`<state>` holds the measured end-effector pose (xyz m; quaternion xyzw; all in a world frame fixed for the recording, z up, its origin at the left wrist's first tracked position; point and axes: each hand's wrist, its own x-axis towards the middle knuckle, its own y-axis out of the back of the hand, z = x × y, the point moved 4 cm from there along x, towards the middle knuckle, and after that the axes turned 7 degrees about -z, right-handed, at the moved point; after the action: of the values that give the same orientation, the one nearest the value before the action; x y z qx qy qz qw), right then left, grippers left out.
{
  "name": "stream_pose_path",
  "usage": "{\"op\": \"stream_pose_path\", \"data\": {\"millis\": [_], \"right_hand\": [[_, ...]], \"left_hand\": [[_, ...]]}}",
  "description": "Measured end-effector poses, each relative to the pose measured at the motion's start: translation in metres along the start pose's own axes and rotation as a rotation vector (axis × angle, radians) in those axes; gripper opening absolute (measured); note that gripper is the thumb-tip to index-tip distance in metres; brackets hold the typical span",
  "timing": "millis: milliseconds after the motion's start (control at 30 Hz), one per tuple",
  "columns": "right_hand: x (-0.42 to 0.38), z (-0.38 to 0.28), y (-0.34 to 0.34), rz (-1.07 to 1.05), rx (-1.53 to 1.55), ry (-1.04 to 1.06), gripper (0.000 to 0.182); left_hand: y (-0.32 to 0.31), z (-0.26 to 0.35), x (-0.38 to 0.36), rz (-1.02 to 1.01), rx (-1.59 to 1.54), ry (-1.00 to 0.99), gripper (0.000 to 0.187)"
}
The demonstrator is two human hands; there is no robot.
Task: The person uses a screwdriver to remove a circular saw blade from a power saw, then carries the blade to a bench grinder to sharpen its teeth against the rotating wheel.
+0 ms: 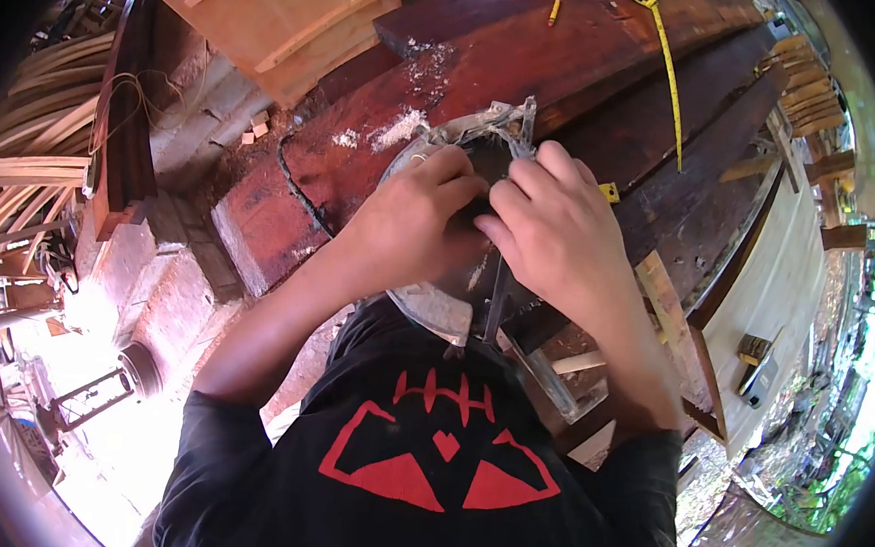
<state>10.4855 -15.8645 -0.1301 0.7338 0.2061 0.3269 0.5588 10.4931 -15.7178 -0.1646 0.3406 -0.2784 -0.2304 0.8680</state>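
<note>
A dusty grey metal power tool [433,311], by its curved guard most likely a circular saw, rests against the red-brown timber in front of my body. My left hand [423,210] is closed over its middle, the fingers curled inward. Facing it, my right hand [559,221] has its fingers bent and pinched close to a metal bracket [524,128] on the tool's far side. The fingertips nearly meet, and what they grip is hidden behind them. A narrow metal bar [497,299] runs down below my right hand. To the left, a dark cord [300,190] lies on the timber.
Wide red-brown planks [560,65] stretch across the bench with pale sawdust [403,129] on them. A yellow tape measure [663,62] lies extended, near a yellow pencil [554,11]. Plywood [273,18] stands far left; bent wooden strips [52,110] are stacked beyond. A pale panel [775,324] is at right.
</note>
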Motion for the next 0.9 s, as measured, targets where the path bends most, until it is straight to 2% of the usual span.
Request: {"op": "stream_pose_path", "data": {"millis": [33,167,267,333,367,467,567,667,767,900], "right_hand": [[0.003,0.002,-0.004,-0.079,-0.008,0.012,0.019],[0.014,-0.002,0.001,-0.214,-0.071,0.089,0.011],[0.018,-0.002,0.001,-0.269,-0.089,0.105,0.007],[0.022,0.001,0.003,-0.291,-0.127,0.084,0.008],[0.023,0.002,0.003,-0.313,-0.073,0.101,0.008],[0.027,0.005,0.003,-0.380,0.085,0.134,0.014],[0.030,0.006,0.002,-0.417,0.148,0.121,0.013],[0.032,0.005,0.001,-0.450,0.183,0.090,0.013],[0.036,0.000,0.005,-0.471,0.088,0.044,0.013],[0.036,-0.002,0.001,-0.539,0.009,0.093,0.013]], "left_hand": [[-0.001,-0.004,-0.001,-0.029,-0.003,-0.010,0.036],[-0.002,-0.007,-0.005,-0.135,-0.087,0.042,0.039],[-0.002,-0.008,-0.006,-0.148,-0.092,0.109,0.044],[0.003,-0.006,-0.005,-0.061,-0.126,0.105,0.052],[0.006,-0.006,-0.006,-0.019,-0.144,0.102,0.057],[0.004,-0.009,-0.009,-0.063,-0.133,0.152,0.069],[-0.002,-0.013,-0.012,-0.048,-0.124,0.195,0.070],[-0.005,-0.014,-0.013,0.050,-0.100,0.144,0.069],[-0.004,-0.014,-0.014,0.002,-0.130,0.165,0.067],[-0.006,-0.016,-0.015,0.053,-0.119,0.144,0.067]]}}
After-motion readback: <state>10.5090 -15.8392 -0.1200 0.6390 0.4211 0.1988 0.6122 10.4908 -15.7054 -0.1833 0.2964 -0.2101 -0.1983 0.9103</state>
